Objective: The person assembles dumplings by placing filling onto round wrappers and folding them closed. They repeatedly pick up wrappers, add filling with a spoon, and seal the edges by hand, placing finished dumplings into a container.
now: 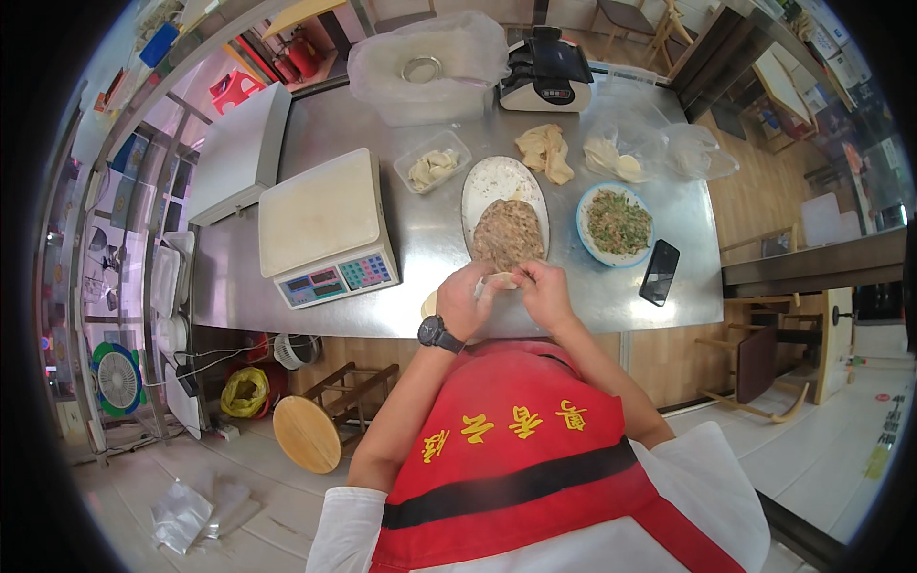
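Between my left hand (462,299) and my right hand (544,292) is a pale dumpling wrapper (503,280), pinched at both ends by the fingers. Its filling, if any, cannot be made out. Just beyond the fingertips, ground meat filling (507,233) covers the near half of a white oval plate (494,177). Beside my left wrist, round dough wrappers (429,305) lie partly hidden at the table's front edge. A blue-rimmed bowl (582,236) to the right holds meat mixed with chopped greens. Folded dumplings (434,167) sit in a clear plastic container (410,179) beyond the plate.
A digital scale (322,215) occupies the left of the steel table (430,243). A smartphone (659,273) lies near the right edge. Farther back are a crumpled cream bag (544,152), wrappers in plastic bags (630,136), a banknote counter (546,75) and a plastic-covered tub (430,100).
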Motion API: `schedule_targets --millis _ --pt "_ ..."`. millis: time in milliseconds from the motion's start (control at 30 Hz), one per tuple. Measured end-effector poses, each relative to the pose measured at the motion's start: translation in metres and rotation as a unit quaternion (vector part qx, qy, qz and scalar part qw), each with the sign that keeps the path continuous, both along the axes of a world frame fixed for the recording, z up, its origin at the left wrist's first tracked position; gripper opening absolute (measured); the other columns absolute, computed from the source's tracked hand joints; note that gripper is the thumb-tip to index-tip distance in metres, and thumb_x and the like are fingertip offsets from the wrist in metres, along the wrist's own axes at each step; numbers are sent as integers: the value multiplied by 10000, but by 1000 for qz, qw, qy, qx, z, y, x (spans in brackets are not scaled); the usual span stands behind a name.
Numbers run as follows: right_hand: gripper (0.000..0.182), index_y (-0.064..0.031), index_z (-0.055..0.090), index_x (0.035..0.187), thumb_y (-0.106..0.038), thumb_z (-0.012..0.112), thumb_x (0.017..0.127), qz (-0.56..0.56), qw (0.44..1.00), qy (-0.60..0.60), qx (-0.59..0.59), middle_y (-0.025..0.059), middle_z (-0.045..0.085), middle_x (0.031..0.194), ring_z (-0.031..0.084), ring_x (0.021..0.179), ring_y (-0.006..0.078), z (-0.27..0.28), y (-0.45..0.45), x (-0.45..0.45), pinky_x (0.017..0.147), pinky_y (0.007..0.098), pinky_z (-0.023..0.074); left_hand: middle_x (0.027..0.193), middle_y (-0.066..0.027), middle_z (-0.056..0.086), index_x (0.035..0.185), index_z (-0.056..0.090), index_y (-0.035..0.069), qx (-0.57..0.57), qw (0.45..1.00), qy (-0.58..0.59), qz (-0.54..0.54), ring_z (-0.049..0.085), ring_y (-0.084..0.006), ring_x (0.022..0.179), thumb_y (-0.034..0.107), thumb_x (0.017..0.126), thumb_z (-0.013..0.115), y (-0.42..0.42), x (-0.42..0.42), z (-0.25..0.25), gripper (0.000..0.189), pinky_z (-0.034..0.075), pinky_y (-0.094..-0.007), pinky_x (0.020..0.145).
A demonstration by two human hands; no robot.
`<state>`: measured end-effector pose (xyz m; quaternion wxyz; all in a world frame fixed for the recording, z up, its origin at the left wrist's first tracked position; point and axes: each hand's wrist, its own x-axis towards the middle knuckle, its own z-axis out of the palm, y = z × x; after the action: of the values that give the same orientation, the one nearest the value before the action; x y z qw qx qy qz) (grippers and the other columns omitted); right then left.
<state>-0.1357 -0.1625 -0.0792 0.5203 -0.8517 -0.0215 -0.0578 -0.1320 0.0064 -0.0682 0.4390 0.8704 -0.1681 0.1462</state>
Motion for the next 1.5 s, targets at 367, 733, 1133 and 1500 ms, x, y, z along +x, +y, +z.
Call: schedule_targets --millis 367,733,1133,1500 --pt "152 -20 674 845 -168 639 837 -64 994 75 38 196 632 778 612 719 365 7 9 3 649 411 484 799 -103 690 881 691 -29 -185 961 192 74 644 -140 707 85 845 666 24 21 -36 121 514 -276 655" --pt "294 -16 682 911 -295 616 846 -75 938 175 -291 207 641 899 615 817 386 -71 -2 -11 755 444 490 750 -103 685 895 697 23 -137 968 205 39 637 -160 648 100 839 667 37 25 -42 100 497 -268 612" --pt "119 11 678 903 -91 652 848 -47 980 126 149 51 669 747 600 654 93 -33 28 19 592 253 476 731 -115 683 915 690 3 -194 951 241 -4 656 -158 643 98 848 659 30 29 -31 121 512 -278 615" --pt "265 36 632 1065 -158 638 885 -93 951 169 242 100 677 861 638 679 132 -29 9 8 594 248 519 643 -64 624 892 627 -23 -137 968 185 103 601 -111 566 97 922 553 52 83 -63 144 482 -252 540"
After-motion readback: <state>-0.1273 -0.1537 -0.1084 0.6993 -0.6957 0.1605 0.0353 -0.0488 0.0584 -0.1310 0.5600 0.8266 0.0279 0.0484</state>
